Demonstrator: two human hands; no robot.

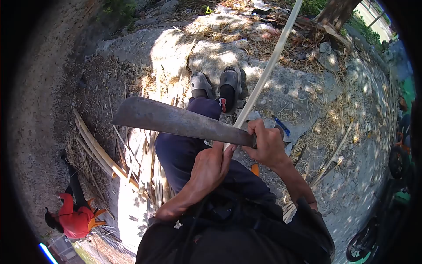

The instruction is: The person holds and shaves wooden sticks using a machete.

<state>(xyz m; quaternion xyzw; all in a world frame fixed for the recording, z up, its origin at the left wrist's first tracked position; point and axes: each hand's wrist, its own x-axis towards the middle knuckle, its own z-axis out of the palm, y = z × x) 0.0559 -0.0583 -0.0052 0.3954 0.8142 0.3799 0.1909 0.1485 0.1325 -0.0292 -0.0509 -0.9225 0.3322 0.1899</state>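
A broad, dark-bladed machete lies crosswise in front of my body, its wide tip to the left. My right hand is closed around its handle end, so most of the handle is hidden. A long pale strip of bamboo slants from my lap up toward the top edge of the view. Around the strip's near end my left hand is closed, just below the blade. Blade and strip cross between the two hands; whether the edge bites into the strip cannot be seen.
Several split bamboo lengths and loose strips lie on the ground at left. A person in a red top sits on an orange chair at lower left. Near my right hand lies a blue object. Wheeled vehicles stand at the right edge.
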